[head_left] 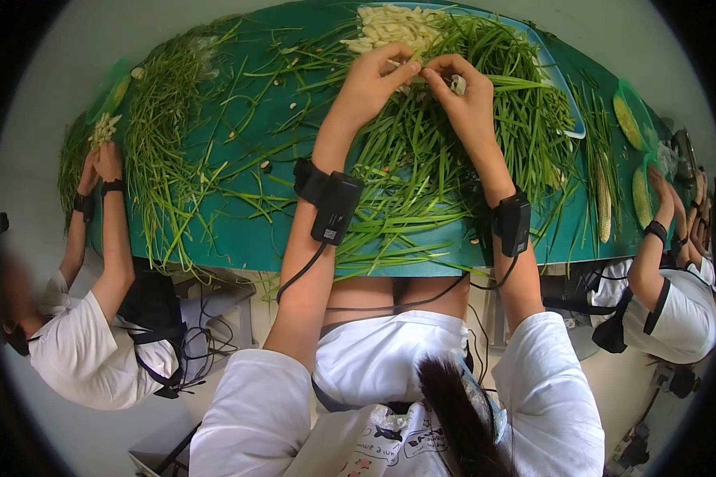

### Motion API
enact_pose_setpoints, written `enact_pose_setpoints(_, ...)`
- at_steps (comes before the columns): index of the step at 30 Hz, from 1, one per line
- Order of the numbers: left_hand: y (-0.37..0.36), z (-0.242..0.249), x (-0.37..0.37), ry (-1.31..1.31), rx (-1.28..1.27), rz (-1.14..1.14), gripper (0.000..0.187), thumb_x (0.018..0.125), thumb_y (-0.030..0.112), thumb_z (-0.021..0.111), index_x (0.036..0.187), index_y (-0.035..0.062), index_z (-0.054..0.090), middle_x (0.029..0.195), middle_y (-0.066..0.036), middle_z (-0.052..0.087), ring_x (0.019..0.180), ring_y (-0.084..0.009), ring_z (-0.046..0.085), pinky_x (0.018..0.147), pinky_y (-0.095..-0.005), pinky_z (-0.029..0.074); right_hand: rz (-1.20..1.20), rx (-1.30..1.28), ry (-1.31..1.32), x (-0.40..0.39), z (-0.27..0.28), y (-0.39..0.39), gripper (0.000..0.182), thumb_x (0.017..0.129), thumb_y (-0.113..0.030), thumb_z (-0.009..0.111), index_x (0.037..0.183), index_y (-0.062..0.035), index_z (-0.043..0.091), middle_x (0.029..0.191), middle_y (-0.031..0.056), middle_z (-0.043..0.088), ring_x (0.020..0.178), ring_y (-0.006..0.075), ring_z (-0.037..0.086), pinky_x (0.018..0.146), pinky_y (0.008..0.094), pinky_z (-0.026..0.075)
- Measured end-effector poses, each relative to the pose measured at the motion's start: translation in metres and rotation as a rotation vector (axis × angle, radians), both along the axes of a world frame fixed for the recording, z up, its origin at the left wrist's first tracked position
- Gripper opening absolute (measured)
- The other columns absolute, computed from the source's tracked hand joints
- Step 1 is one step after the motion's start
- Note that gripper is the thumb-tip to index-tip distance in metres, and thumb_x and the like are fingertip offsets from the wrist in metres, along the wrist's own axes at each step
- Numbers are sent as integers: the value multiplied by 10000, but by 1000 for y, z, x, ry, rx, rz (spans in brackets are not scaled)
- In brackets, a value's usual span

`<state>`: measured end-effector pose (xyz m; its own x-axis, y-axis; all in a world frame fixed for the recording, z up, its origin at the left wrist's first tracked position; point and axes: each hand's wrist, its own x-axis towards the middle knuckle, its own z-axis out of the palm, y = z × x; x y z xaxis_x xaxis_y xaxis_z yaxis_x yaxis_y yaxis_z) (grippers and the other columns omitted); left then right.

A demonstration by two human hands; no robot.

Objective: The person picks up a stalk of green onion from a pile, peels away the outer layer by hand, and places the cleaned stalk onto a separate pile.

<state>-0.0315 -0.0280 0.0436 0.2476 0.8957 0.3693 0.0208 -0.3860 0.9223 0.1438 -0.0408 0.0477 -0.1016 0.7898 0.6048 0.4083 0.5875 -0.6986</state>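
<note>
My left hand (378, 83) and my right hand (463, 94) are raised over the far side of the table, fingertips pinched close together. What lies between the left fingertips is too small to make out. A small pale piece (458, 84) shows among the fingers of my right hand. Just beyond them is a heap of pale, elongated pieces (390, 25) on a blue-rimmed tray (569, 103). Long thin green leaves (525, 111), like chives, cover much of that tray. More of the leaves spread beneath my wrists toward the table's near edge.
Loose leaves and pale scraps lie across the green table (247, 226). Another leaf pile (163, 103) is at left, where a co-worker's hands (103, 163) hold pale pieces. Corn cobs (604, 199) and green mesh bags (627, 115) lie at right, near other people's hands.
</note>
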Motion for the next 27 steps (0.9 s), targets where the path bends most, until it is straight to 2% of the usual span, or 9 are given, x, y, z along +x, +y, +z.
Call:
enact_pose_setpoints(5,-3,2,2,15,41,52,271,899,221,673,1062,10,621,915,-53,652,789,-164,649,700,-318,503,8,-15,6,-1,0,-2,160,859,-129,681,927,14,660,815,89,684,712,152,615,677,298,481)
enact_pose_setpoints(7,-2,4,-1,77,22,6,390,904,244,674,1180,-18,588,942,-64,653,868,-107,602,778,-276,471,0,-22,-1,-1,-1,-2,159,858,-126,682,929,15,660,806,85,683,710,151,613,678,294,480)
enact_pose_setpoints(11,-3,4,1,98,66,34,392,897,241,681,1186,-8,588,994,-66,646,905,-127,597,801,-297,472,3,-2,-11,-1,-2,-1,167,857,-131,684,926,18,658,797,82,681,708,152,611,678,290,480)
enact_pose_setpoints(13,0,2,1,156,184,101,380,888,245,690,1173,10,600,1031,-58,633,938,-146,592,820,-310,472,-20,2,-10,-1,-2,-1,164,847,-124,693,923,17,657,791,81,677,715,151,611,682,289,480)
enact_pose_setpoints(20,2,0,4,118,180,125,335,871,258,708,1096,24,623,976,-42,620,901,-133,586,776,-296,475,7,-10,36,-2,-4,0,157,827,-99,708,920,13,652,792,78,668,724,143,598,699,293,484)
enact_pose_setpoints(23,1,3,4,192,224,208,326,872,256,712,1069,13,619,948,-40,619,884,-118,584,749,-286,474,2,-24,43,-2,-4,0,151,828,-97,706,912,14,648,794,76,667,718,140,592,699,291,483)
enact_pose_setpoints(27,1,2,5,104,117,107,311,883,250,707,1053,4,624,885,-40,640,819,-103,593,733,-273,476,17,-24,73,-3,-2,-2,139,826,-90,706,898,12,644,785,73,663,713,136,586,697,292,482)
